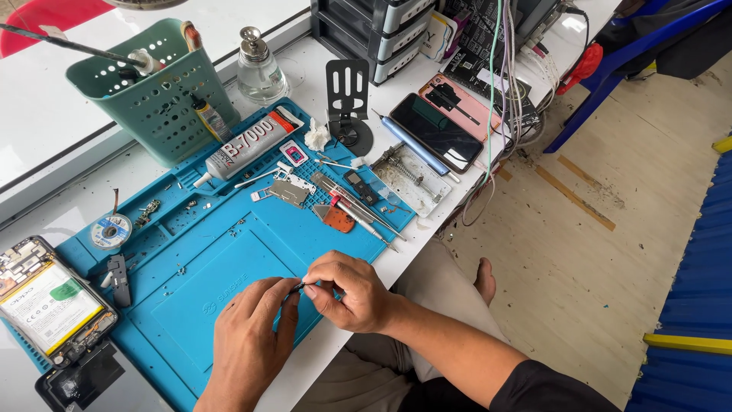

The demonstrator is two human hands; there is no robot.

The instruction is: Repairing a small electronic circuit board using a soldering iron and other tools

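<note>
Here we hold a tiny dark part (296, 288) between our two hands, low over the near edge of the blue mat (206, 305) on the white bench (46, 122). Our left hand (248, 336) has its grip pressed together on the part from the left, thumb and forefinger pinching it. Our right hand (347, 290) pinches the same part from the right, fingertips (309, 291) closed on it and meeting the left ones. The part is too small for us to tell its kind.

Farther up the mat lie a glue tube (244, 145), a small metal plate (288, 192), an orange pick (338, 220) and tweezers (358, 210). A solder wick reel (111, 230) sits at the mat's left edge, and an opened phone (49, 301) lies just left of the mat. Behind the mat stand a green basket (156, 95) with tools, a glass bottle (259, 69) and a black stand (348, 99). Two more phones (436, 131) lie to the right, near a bunch of cables (507, 84).
</note>
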